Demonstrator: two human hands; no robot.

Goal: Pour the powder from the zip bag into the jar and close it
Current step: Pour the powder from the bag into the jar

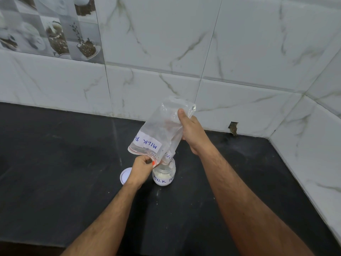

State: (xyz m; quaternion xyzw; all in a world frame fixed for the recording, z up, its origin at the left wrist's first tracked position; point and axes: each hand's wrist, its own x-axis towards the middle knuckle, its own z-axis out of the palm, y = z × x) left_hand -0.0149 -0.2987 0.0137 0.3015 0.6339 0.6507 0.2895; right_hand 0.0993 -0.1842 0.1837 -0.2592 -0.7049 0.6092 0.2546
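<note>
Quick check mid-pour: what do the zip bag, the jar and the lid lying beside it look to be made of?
Zip bag: thin clear plastic film; it creases and you see through it. Paper-like white label.
Jar: clear and glossy, powder visible inside; glass or hard plastic, cannot tell which.
Lid: white and smooth, probably plastic, possibly painted metal.
Counter: dark, faintly glossy, stone-like.

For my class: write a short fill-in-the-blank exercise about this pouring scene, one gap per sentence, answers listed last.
1. The zip bag is tipped mouth-down over the open ____.
2. The right hand grips the bag's raised ____ end.
3. The white lid lies on the black ____.
4. The left hand pinches the bag's ____.

Answers: jar; bottom; counter; mouth
</note>
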